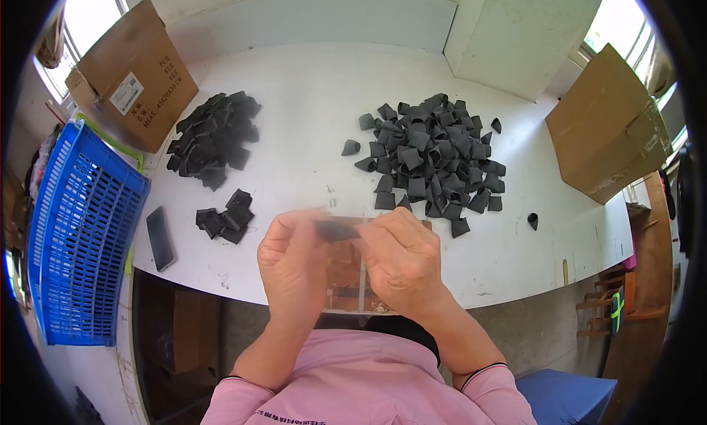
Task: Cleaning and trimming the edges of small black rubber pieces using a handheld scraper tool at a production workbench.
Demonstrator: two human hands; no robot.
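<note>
Black piece (337, 230) | I judge it light, soft, easily bent; best held by its ends | left hand (293, 263), right hand (403, 255): fingertips pinched on it

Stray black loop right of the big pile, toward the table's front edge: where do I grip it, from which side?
Best pinch the stray black loop by its opposite outer walls, probably from above: it lies apart from the pile, with its open end showing.
</note>
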